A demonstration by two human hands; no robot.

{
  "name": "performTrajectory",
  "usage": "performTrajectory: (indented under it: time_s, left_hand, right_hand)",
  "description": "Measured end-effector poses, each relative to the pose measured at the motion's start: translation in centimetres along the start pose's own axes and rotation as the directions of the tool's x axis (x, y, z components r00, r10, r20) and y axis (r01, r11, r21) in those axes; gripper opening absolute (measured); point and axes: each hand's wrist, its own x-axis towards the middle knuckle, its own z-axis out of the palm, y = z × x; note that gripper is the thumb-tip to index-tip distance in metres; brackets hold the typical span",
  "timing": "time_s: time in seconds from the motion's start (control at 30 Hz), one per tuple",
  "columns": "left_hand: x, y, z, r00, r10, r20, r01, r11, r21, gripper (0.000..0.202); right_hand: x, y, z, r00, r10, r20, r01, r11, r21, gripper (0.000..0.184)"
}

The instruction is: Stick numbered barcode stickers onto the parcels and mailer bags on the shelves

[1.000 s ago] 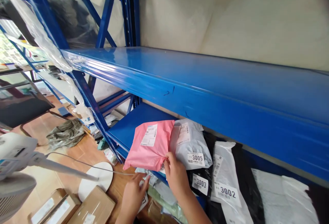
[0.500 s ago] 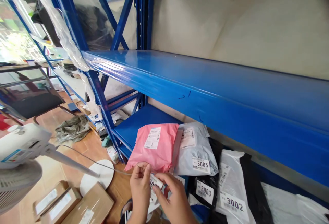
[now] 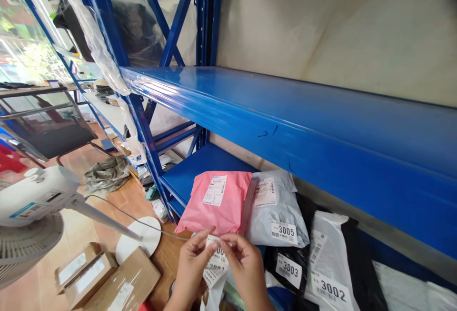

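Note:
My left hand (image 3: 191,268) and my right hand (image 3: 246,268) meet low in the middle of the view, both pinching a strip of white number stickers (image 3: 216,263) that hangs down between them. Just above the fingers lies a pink parcel bag (image 3: 216,201) with a white shipping label, resting on the blue lower shelf (image 3: 194,170). To its right lie a grey bag marked 3005 (image 3: 276,211), a black bag marked 3003 (image 3: 287,268) and a white bag marked 3002 (image 3: 330,273).
A wide blue upper shelf (image 3: 285,115) runs across above the parcels, with blue uprights (image 3: 141,125) at left. On the wooden floor at left are cardboard boxes (image 3: 107,277), a white fan (image 3: 32,206) with a round base (image 3: 137,239) and a crumpled cloth (image 3: 107,173).
My right hand let go of the pink bag's edge and came down to my left hand. Both now hold the sticker strip, raised slightly. The view shifted a little left.

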Motion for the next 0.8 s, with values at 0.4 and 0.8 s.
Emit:
performTrajectory:
  time_s: [0.4,0.8]
  left_hand:
    - [0.1,0.0,0.2,0.998,0.02,-0.051,-0.017,0.999,0.043,0.04]
    - [-0.2,0.2,-0.3,0.997,-0.022,0.069,0.017,0.998,0.064,0.038]
  right_hand:
    - [0.8,-0.1,-0.7,0.994,0.069,0.079,-0.072,0.997,0.025,0.026]
    - [0.7,-0.5,-1.2,0.99,0.115,0.083,-0.119,0.992,0.044,0.03]
